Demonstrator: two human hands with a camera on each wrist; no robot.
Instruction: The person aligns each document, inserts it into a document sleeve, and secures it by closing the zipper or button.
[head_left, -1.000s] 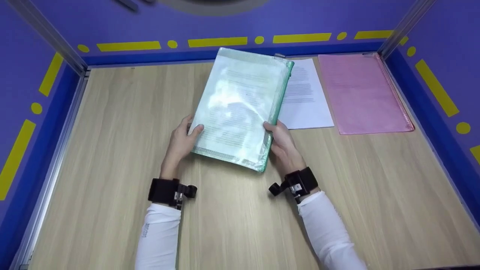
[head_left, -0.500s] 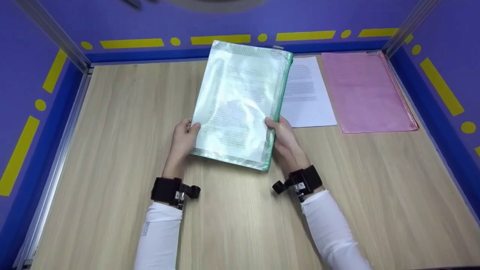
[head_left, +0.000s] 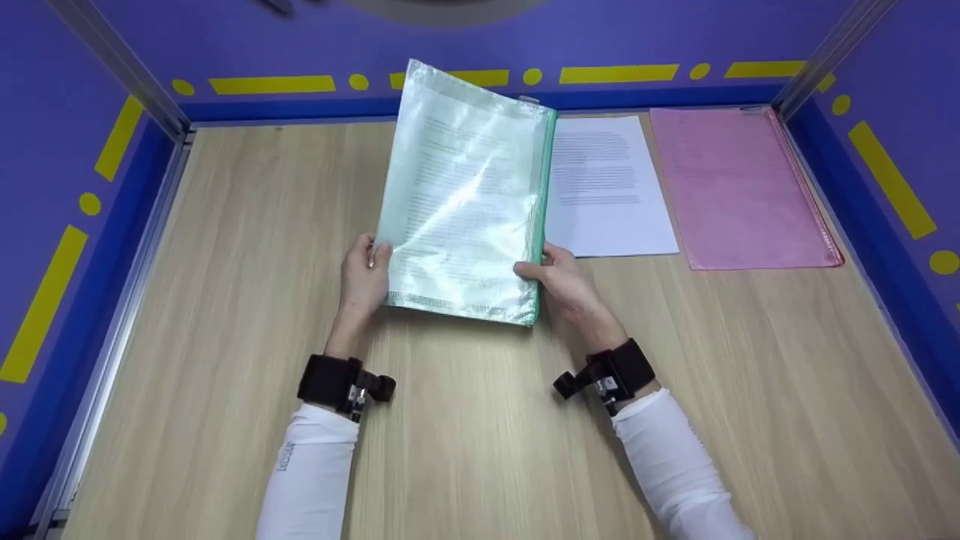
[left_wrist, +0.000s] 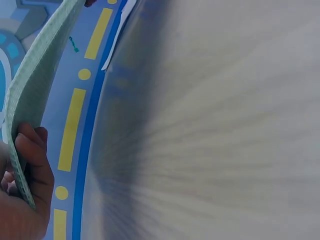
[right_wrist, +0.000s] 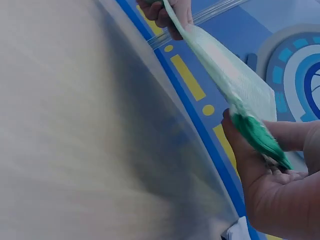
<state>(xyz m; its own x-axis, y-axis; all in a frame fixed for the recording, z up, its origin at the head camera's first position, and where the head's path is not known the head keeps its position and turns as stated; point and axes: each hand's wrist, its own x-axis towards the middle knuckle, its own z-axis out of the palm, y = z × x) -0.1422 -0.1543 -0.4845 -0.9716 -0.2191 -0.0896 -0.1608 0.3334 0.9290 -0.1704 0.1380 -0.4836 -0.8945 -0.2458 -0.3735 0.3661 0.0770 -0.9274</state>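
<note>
A clear green zip document pouch [head_left: 465, 202] with printed paper inside is held up over the table, seen from below in both wrist views. My left hand [head_left: 364, 276] pinches its left edge near the bottom, thumb on the front and fingers behind; the left wrist view shows those fingers [left_wrist: 35, 155] curled on the pouch [left_wrist: 35, 90]. On the other side, my right hand [head_left: 566, 281] grips the green zipped edge, thumb over the front. In the right wrist view the right hand [right_wrist: 270, 175] holds that green edge [right_wrist: 255, 132].
Behind the pouch, a printed white sheet [head_left: 607, 187] lies on the wooden table [head_left: 247, 300], partly covered from view. A pink zip pouch [head_left: 742, 187] lies flat at the back right. Blue walls [head_left: 600, 37] with yellow marks enclose the left, back and right sides.
The pouch has turned slightly so its top left corner rises higher and its zipped edge stands more upright. Both hands keep their hold; the white sheet and pink pouch stay put.
</note>
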